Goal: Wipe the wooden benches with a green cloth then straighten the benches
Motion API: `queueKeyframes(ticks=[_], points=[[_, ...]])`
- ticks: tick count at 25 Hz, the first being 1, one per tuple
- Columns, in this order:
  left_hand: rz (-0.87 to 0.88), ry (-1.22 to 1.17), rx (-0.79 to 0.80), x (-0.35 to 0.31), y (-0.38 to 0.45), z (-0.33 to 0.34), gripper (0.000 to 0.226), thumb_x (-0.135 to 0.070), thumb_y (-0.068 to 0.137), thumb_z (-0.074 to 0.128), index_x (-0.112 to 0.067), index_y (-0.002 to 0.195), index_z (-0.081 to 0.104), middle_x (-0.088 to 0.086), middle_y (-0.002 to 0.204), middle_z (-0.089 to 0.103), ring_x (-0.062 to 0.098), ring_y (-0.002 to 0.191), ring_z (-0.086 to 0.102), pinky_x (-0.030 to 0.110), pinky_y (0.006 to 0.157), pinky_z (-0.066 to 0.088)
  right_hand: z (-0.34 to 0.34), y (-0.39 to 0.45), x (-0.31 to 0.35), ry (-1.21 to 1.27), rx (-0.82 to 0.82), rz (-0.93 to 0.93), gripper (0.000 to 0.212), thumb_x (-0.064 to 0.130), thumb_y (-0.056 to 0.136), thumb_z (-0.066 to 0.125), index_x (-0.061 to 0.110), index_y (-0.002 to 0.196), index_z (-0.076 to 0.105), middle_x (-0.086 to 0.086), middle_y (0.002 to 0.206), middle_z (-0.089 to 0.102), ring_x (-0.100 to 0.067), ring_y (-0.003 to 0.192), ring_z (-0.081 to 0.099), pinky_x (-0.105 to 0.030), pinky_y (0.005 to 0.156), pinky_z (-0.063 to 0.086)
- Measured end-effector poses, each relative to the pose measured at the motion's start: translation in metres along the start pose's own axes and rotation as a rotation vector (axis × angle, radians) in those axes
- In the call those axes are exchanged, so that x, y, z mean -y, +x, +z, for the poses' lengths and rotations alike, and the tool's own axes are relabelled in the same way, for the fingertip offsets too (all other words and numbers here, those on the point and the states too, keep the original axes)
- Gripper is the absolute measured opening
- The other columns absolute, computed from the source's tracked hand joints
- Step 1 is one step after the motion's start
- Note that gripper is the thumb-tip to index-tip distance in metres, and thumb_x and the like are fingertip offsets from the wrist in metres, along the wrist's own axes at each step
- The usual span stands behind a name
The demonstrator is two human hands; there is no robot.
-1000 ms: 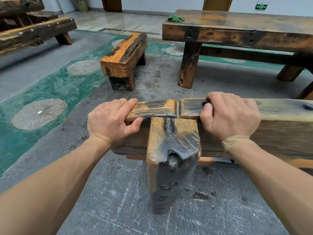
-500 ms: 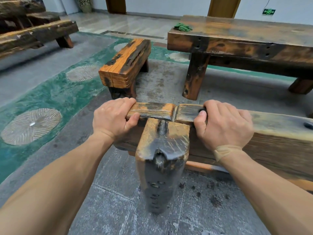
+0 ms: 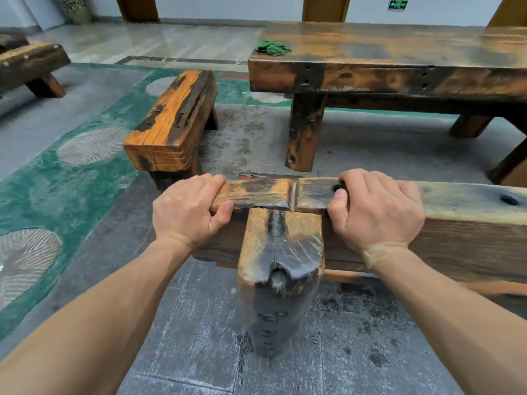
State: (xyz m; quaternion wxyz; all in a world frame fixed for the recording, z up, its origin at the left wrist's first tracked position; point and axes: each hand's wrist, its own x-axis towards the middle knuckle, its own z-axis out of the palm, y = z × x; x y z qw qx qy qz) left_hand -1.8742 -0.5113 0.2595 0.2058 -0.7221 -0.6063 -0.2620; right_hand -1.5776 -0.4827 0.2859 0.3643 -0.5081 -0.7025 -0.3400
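A long dark wooden bench [image 3: 462, 223] lies tipped on its side right in front of me, one thick leg [image 3: 281, 269] sticking out toward me. My left hand [image 3: 185, 212] grips the bench's top edge at its left end. My right hand [image 3: 376, 209] grips the same edge just right of the leg, thumb by a dark hole. A crumpled green cloth [image 3: 272, 49] lies on the left end of the big wooden table [image 3: 399, 52] behind. A short orange-and-black bench [image 3: 174, 121] stands upright ahead of my left hand.
Another dark bench [image 3: 31, 64] stands at the far left. The floor is grey stone [image 3: 199, 323] with a green band and pale round inlays [image 3: 91, 145]. Table legs [image 3: 305, 132] stand just beyond the tipped bench. Wooden pillars and a wall close the back.
The tipped bench has slid toward the short bench and the table while both hands keep their grip. My view has lowered and come closer to the table.
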Motion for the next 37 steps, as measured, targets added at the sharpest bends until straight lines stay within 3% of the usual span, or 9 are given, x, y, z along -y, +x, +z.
queueKeyframes(ticks=[17, 27, 32, 37], points=[[0.05, -0.007, 0.017, 0.01, 0.007, 0.005, 0.074, -0.057, 0.104, 0.017, -0.005, 0.116, 0.069, 0.012, 0.103, 0.07, 0.035, 0.088, 0.066, 0.043, 0.076, 0.05, 0.003, 0.008, 0.004, -0.037, 0.078, 0.006, 0.036, 0.036, 0.095, 0.03, 0.018, 0.086, 0.06, -0.002, 0.081, 0.064, -0.027, 0.079, 0.064, -0.04, 0.067, 0.036], [0.056, -0.032, 0.121, 0.006, 0.007, -0.01, 0.071, -0.055, 0.105, 0.018, -0.003, 0.127, 0.062, 0.014, 0.121, 0.067, 0.034, 0.109, 0.063, 0.045, 0.095, 0.048, -0.006, 0.011, 0.005, 0.032, 0.193, 0.06, 0.029, 0.036, 0.091, 0.039, 0.017, 0.09, 0.06, -0.003, 0.084, 0.066, -0.029, 0.082, 0.061, -0.04, 0.072, 0.034], [-0.069, 0.063, 0.294, -0.008, 0.0, -0.025, 0.069, -0.055, 0.102, 0.016, -0.011, 0.144, 0.05, 0.01, 0.145, 0.055, 0.03, 0.137, 0.046, 0.051, 0.115, 0.032, -0.02, 0.018, 0.007, 0.048, 0.474, 0.123, 0.036, 0.044, 0.093, 0.034, 0.02, 0.101, 0.059, -0.002, 0.099, 0.068, -0.028, 0.096, 0.06, -0.04, 0.082, 0.031], [-0.168, 0.07, 0.326, -0.011, -0.007, -0.058, 0.073, -0.062, 0.1, 0.008, -0.023, 0.157, 0.03, 0.004, 0.165, 0.028, 0.027, 0.153, 0.02, 0.054, 0.122, 0.017, -0.054, 0.024, 0.01, 0.208, 0.617, 0.078, 0.049, 0.049, 0.094, 0.033, 0.022, 0.13, 0.054, 0.001, 0.136, 0.058, -0.022, 0.137, 0.043, -0.043, 0.106, 0.033]])
